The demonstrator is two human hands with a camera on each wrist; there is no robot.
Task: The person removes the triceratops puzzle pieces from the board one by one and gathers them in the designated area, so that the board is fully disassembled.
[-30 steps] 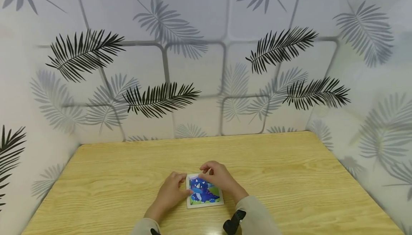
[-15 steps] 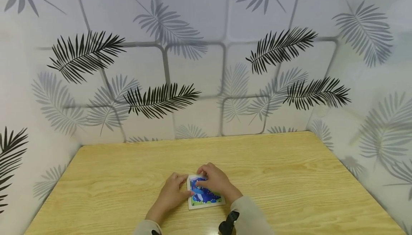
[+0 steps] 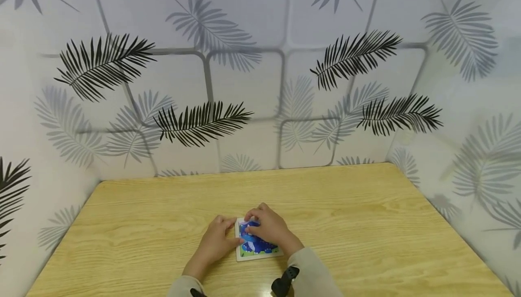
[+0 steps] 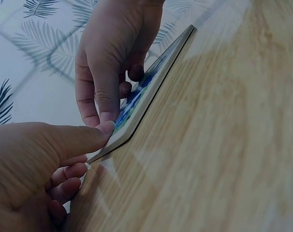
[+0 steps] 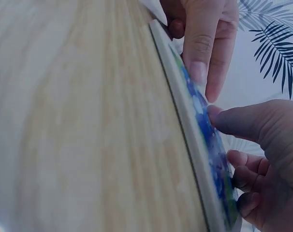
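Observation:
A small square dinosaur picture board (image 3: 260, 256) with a pale raised rim lies flat on the table, a blue horned dinosaur printed on it. My left hand (image 3: 215, 240) grips its left side; the thumb (image 4: 83, 140) lies over the rim onto the picture and the fingers bend along the outer edge. Over the upper part of the picture is my right hand (image 3: 269, 225), its thumb tip (image 5: 224, 118) on the printed surface close to the left thumb. Its other fingers curl at the far edge. I cannot tell whether they pinch anything. The dinosaur's head is mostly covered.
The wood-grain table (image 3: 350, 211) stretches around the board on every side. Behind it and at both sides hangs a pale covering (image 3: 244, 89) printed with grey and black leaves. A black strap device (image 3: 285, 281) sits on the right wrist, over a beige sleeve (image 3: 313, 272).
My right hand has moved left and slightly down over the picture, its thumb now covering the dinosaur's head. The left hand keeps its hold on the board's left side.

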